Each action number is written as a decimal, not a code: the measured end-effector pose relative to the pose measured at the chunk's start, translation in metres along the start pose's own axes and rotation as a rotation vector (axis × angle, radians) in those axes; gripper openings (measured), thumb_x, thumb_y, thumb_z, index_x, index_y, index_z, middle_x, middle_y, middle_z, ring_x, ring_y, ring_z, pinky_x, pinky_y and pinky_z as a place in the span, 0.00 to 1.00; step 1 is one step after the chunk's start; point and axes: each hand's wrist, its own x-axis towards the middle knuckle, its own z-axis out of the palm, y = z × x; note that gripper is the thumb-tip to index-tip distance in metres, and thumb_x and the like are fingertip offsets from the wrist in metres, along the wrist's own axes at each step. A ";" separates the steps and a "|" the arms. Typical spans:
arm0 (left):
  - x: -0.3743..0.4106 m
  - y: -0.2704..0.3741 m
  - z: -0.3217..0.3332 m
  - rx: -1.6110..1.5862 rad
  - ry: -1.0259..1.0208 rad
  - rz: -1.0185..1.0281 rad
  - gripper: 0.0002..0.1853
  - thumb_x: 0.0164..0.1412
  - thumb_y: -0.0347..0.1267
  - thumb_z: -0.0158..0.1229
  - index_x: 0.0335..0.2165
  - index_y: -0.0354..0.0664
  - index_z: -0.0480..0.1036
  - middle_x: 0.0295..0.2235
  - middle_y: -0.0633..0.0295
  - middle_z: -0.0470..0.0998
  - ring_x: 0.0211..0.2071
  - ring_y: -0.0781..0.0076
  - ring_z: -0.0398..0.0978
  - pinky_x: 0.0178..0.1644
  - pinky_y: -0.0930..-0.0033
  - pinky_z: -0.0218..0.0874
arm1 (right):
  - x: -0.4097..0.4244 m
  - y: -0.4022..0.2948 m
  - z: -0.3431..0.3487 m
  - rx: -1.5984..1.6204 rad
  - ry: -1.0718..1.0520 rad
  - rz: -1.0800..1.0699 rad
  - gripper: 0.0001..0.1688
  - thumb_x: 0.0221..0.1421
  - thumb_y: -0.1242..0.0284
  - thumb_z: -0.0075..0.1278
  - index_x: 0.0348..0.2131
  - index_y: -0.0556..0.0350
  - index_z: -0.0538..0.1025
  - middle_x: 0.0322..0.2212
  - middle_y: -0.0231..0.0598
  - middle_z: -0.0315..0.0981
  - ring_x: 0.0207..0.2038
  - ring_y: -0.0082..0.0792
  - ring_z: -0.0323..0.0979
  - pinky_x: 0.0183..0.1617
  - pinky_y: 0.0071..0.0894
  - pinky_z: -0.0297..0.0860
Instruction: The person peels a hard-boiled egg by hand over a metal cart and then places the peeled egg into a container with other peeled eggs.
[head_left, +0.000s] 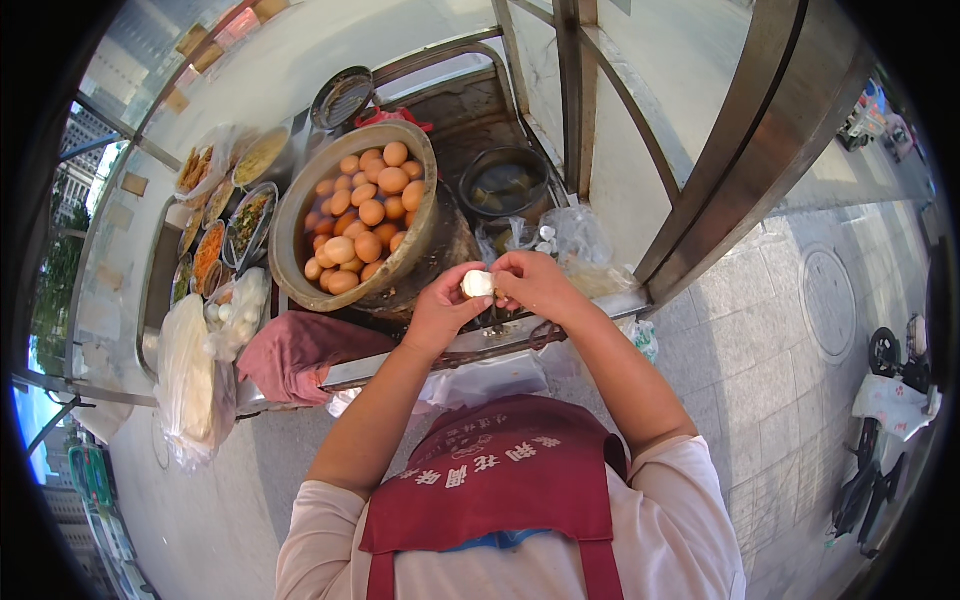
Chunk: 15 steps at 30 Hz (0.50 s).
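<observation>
Between my two hands is a partly peeled boiled egg (478, 284), its white showing on top. My left hand (448, 300) holds it from the left with thumb and fingers. My right hand (534, 283) has its fingers closed at the egg's right side, where small brown bits look like eggshell. Both hands are over the front edge of a metal cart (480, 341). Left of them stands a large round pot (304, 289) of brown-shelled eggs (365, 214) in dark liquid.
Behind my hands sit a dark pot of liquid (504, 184) and clear plastic bags (574, 234). A red cloth (300, 349), bagged flat food (191, 367) and bowls of shredded carrot (208, 253) and chopped greens (250, 221) are at left. A metal post (750, 142) rises at right.
</observation>
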 end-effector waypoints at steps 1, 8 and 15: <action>0.000 0.000 0.000 -0.004 0.000 -0.006 0.27 0.53 0.20 0.62 0.52 0.37 0.67 0.44 0.65 0.74 0.44 0.80 0.72 0.49 0.76 0.65 | 0.000 0.000 0.000 0.006 0.013 -0.002 0.12 0.57 0.71 0.52 0.37 0.63 0.74 0.25 0.34 0.75 0.24 0.20 0.73 0.28 0.19 0.71; -0.001 0.002 -0.006 -0.047 0.006 -0.005 0.23 0.55 0.21 0.57 0.51 0.36 0.68 0.43 0.64 0.74 0.45 0.77 0.72 0.52 0.73 0.63 | 0.000 0.002 -0.002 -0.127 0.043 0.008 0.09 0.54 0.73 0.52 0.34 0.62 0.75 0.22 0.32 0.74 0.24 0.19 0.73 0.27 0.18 0.69; -0.002 -0.001 -0.007 -0.121 0.023 0.015 0.24 0.55 0.21 0.57 0.52 0.35 0.67 0.44 0.62 0.74 0.45 0.75 0.71 0.54 0.71 0.61 | -0.004 -0.009 -0.001 -0.082 0.026 0.011 0.10 0.54 0.72 0.53 0.35 0.62 0.76 0.22 0.31 0.74 0.23 0.18 0.72 0.27 0.19 0.69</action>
